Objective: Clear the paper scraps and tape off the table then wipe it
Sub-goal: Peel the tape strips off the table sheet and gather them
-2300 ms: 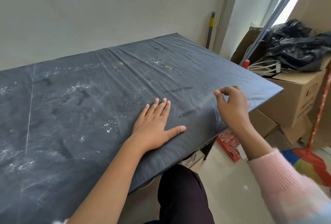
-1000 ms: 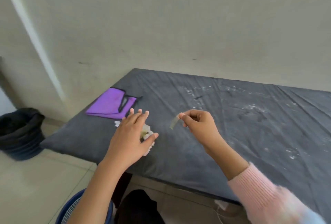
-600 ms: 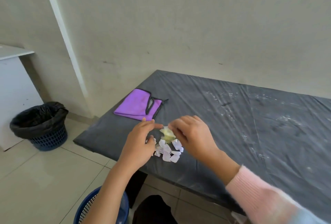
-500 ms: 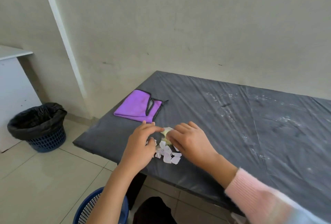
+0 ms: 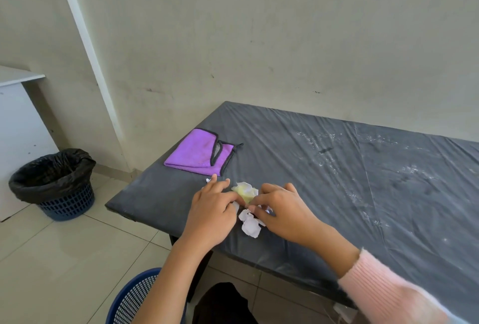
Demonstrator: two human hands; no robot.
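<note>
Between left hand (image 5: 210,211) and right hand (image 5: 283,210), paper scraps (image 5: 250,224), touching both

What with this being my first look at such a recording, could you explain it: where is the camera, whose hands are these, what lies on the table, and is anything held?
No machine here: a person works with bare hands. The picture comes from a camera worn on the head, looking forward and down. The left hand and right hand meet over a small heap of white scraps and a yellowish wad near the edge of the dark table. The left fingers lie fairly straight. The right fingers curl down at the wad, but I cannot tell whether they pinch it. A folded purple cloth lies just beyond. On the floor stand a bin lined with a black bag and a blue basket.
</note>
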